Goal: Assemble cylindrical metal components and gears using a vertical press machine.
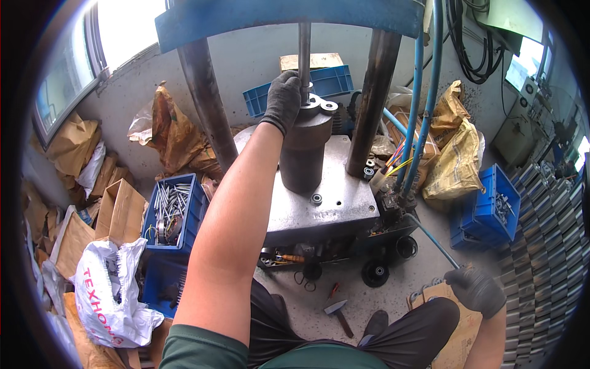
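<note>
My left hand (283, 100), in a dark grey glove, is closed at the lower part of an upright metal rod (304, 52), its fingertips partly hidden behind it. The rod comes down under the blue crossbeam (283, 17) of a press. Beneath that hand stands a thick steel cylinder (303, 157) on the press's metal bed (347, 178), with a ring-ended metal part (329, 106) lying on its top. Low on the right, my gloved right hand (476, 289) is wrapped round the end of a long lever (430, 238) that runs up to the press's side.
Dark steel columns (375, 92) flank the cylinder. Blue crates of metal parts (171, 209) stand at left, with another blue crate (495, 206) at right. A hammer (339, 317) and a round black part (375, 272) lie on the floor. Stacked metal bars (541, 264) line the right.
</note>
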{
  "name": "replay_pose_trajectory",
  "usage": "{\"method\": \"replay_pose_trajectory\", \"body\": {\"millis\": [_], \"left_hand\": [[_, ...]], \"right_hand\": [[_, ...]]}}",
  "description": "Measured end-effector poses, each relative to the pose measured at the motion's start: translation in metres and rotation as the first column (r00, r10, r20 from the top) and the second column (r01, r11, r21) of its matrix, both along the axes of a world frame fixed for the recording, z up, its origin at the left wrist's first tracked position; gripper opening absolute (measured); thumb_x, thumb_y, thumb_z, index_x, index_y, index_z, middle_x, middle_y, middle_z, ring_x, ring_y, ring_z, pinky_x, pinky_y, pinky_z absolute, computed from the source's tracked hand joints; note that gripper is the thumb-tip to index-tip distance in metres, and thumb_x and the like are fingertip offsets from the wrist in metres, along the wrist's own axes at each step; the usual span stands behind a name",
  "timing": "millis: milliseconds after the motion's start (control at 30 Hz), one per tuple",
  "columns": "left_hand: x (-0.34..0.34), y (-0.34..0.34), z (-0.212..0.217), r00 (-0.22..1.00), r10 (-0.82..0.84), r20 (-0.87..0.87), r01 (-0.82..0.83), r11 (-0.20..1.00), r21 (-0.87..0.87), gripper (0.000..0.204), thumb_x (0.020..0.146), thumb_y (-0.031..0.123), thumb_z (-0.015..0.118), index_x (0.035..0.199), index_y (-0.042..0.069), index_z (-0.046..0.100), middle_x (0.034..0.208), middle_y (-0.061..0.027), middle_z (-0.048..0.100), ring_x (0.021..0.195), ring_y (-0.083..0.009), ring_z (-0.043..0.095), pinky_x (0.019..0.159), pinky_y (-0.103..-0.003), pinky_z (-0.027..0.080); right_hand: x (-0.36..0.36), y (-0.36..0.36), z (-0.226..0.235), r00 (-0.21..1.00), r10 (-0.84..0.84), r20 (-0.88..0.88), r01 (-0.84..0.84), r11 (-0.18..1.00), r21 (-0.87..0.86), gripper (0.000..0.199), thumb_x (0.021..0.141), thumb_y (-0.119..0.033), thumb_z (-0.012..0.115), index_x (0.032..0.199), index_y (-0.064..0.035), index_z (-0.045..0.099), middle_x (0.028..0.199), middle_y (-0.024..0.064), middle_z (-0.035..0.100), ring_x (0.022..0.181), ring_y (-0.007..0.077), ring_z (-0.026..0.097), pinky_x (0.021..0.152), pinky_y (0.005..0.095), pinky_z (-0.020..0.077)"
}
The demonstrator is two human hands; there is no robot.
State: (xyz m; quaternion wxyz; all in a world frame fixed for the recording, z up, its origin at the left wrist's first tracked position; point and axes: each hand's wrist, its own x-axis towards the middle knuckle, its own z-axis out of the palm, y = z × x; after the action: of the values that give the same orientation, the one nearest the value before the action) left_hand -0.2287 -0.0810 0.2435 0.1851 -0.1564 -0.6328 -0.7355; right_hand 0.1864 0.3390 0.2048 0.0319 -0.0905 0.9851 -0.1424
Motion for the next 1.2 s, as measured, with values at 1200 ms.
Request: {"method": "replay_pose_trajectory", "body": {"millis": [1200], "left_hand": [[0.013,0.004,0.005,0.999,0.009,0.043,-0.008,0.999,-0.038,0.027,0.097,0.008,0.044,0.104,0.002,0.07,0.089,-0.0091,0.07,0.076,-0.016,0.066,0.074,-0.03,0.057]], "right_hand": [[-0.153,0.025,0.072,0.409,-0.013,-0.912,0.044,0.999,0.005,0.009,0.102,-0.009,0.061,0.106,-0.0022,0.066,0.092,0.0208,0.068,0.083,0.0419,0.068,0.076,0.047,0.0545]]}}
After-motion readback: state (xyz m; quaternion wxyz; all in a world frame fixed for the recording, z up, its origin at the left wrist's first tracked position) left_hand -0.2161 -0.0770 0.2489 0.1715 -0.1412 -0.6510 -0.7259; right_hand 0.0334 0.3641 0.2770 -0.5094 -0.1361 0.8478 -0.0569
